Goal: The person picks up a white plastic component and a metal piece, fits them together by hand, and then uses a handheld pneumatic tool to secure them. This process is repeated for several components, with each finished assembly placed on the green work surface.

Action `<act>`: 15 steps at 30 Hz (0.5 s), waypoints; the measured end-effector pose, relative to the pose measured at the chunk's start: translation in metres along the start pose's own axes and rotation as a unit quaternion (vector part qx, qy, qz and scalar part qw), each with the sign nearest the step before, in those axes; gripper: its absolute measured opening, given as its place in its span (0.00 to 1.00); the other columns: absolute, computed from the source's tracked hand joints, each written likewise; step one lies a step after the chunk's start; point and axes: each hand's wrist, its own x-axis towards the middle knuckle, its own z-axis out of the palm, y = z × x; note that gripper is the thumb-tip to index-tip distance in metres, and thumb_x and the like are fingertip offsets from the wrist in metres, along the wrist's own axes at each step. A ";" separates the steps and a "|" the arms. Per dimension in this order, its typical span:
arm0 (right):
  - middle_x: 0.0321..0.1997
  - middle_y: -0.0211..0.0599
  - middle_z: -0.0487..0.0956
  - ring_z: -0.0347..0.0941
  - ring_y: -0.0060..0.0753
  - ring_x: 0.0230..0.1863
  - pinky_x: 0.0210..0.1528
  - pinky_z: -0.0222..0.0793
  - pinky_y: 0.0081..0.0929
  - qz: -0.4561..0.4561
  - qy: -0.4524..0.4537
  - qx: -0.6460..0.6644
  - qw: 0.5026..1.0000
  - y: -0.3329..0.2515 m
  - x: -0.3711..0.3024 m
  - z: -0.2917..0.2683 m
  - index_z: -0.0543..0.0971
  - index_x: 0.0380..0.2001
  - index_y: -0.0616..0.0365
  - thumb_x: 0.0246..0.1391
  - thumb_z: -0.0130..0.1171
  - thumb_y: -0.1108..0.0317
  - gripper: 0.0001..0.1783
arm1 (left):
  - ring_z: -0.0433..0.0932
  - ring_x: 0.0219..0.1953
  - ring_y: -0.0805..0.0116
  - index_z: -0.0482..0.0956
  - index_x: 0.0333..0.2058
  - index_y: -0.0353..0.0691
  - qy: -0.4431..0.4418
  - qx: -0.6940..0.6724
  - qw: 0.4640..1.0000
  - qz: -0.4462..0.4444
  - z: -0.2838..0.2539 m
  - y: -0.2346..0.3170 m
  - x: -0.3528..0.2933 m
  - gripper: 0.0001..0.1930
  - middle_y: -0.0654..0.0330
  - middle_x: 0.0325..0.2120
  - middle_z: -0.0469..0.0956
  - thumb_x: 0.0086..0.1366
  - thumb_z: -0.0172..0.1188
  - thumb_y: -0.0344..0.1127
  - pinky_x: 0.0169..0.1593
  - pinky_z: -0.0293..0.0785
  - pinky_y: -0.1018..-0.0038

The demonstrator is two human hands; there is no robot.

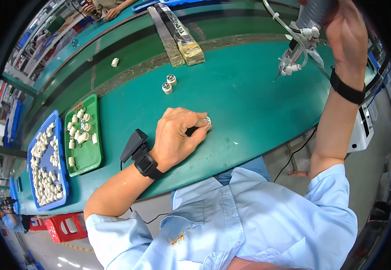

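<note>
My left hand (177, 132) rests low over the green table, thumb and forefinger pinching a small white cylindrical part (207, 120) whose round end shows; the rest of the part is hidden by the fingers. At the upper right my right hand (347, 38) is wrapped round the grey ribbed body of a power screwdriver (310, 18), partly cut off by the frame edge. Its metal head carries clear tubing, and a thin tip points down, raised above the table and apart from the left hand. Beyond the left hand two white cylindrical parts (167, 87) with dark-marked tops stand side by side.
On the left, a green tray (97, 148) holds several white parts, beside a blue tray (65, 191) filled with many more. A lone white part (115, 62) lies farther off. Long wrapped bars (177, 38) lie at the back. Another person's hand (112, 14) shows across the table.
</note>
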 end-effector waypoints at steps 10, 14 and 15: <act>0.24 0.37 0.79 0.75 0.24 0.20 0.24 0.73 0.18 -0.009 -0.006 0.065 0.998 0.000 0.005 0.051 0.79 0.34 0.65 0.55 0.61 0.64 0.12 | 0.78 0.27 0.64 0.76 0.21 0.40 0.015 -0.104 0.988 -0.110 0.009 -0.004 -0.004 0.07 0.61 0.28 0.84 0.52 0.67 0.29 0.40 0.67 0.70; 0.17 0.36 0.76 0.72 0.22 0.14 0.19 0.69 0.17 0.042 0.069 0.022 0.996 -0.022 -0.022 0.099 0.78 0.29 0.64 0.52 0.63 0.67 0.10 | 0.79 0.28 0.63 0.75 0.21 0.40 0.010 -0.092 0.989 -0.119 0.004 0.003 -0.002 0.07 0.61 0.28 0.84 0.52 0.66 0.29 0.40 0.67 0.70; 0.16 0.35 0.76 0.71 0.22 0.14 0.19 0.69 0.17 0.053 0.071 0.024 0.996 -0.024 -0.026 0.106 0.78 0.29 0.64 0.51 0.63 0.67 0.10 | 0.79 0.28 0.62 0.75 0.21 0.40 0.007 -0.087 0.989 -0.119 0.003 0.004 -0.002 0.07 0.61 0.28 0.84 0.52 0.66 0.29 0.40 0.67 0.70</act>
